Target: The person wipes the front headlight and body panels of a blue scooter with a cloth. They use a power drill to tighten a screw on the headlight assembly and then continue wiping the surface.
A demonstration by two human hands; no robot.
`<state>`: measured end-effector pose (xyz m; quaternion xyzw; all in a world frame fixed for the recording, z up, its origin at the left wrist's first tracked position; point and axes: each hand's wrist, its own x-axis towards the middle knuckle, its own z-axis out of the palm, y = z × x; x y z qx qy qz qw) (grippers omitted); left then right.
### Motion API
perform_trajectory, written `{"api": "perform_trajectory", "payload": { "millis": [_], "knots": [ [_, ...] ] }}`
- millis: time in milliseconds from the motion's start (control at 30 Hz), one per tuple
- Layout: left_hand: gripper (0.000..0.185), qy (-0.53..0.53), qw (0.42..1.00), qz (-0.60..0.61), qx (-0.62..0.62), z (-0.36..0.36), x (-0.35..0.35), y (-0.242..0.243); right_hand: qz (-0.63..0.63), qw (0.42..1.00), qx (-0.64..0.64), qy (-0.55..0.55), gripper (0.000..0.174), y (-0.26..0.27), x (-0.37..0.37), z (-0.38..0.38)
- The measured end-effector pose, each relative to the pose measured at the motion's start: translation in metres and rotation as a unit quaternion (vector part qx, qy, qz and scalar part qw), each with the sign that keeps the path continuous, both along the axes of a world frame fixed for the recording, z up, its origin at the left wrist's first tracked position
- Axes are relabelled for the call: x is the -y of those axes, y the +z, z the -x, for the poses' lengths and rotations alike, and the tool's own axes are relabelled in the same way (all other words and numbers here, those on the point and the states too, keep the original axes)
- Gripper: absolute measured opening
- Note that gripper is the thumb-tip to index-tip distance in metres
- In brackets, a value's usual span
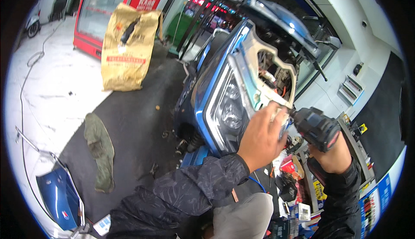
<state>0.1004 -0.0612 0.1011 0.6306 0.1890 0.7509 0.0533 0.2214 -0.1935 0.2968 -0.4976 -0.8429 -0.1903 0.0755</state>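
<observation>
A blue vehicle front (207, 90) stands before me, its clear headlight (231, 112) framed in white and blue. Above the headlight runs a pale plastic panel (253, 77) with a large opening that shows wiring and parts. My left hand (264, 135) rests at the panel's lower corner beside the headlight; its fingertips are partly blurred, and whether they pinch something small is hidden. In my right hand (334, 156) is a black cordless power driver (314, 125), its nose pointing left at the panel's corner, close to my left fingers. A raised blue body panel (282, 18) stands behind the opening.
A tan paper sack (126, 51) stands near a red-framed glass cooler (100, 12). A green cloth (100, 154) lies on the dark floor mat. At lower left is a blue panel (58, 197) with a metal bar. Boxes and tools crowd a shelf unit (308, 174) at right.
</observation>
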Motion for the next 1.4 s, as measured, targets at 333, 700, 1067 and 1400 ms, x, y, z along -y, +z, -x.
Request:
{"api": "perform_trajectory", "payload": {
  "millis": [333,700,1067,1400],
  "knots": [
    [0.053,-0.039,0.998,-0.016,-0.054,-0.003,-0.021,0.039,-0.050,0.983,-0.040,-0.173,0.030,-0.015,0.013,-0.010],
    [0.059,-0.031,0.995,-0.085,-0.043,0.013,0.000,0.068,-0.055,0.991,-0.046,-0.114,0.033,0.004,0.040,-0.003],
    [0.081,-0.043,0.980,-0.031,-0.194,-0.004,0.050,0.079,-0.165,0.957,-0.225,0.079,0.040,-0.045,0.053,-0.126],
    [0.096,0.224,0.876,0.094,-0.417,0.007,0.041,-0.009,-0.179,0.735,-0.643,-0.119,0.043,-0.369,0.018,-0.345]
  ]
}}
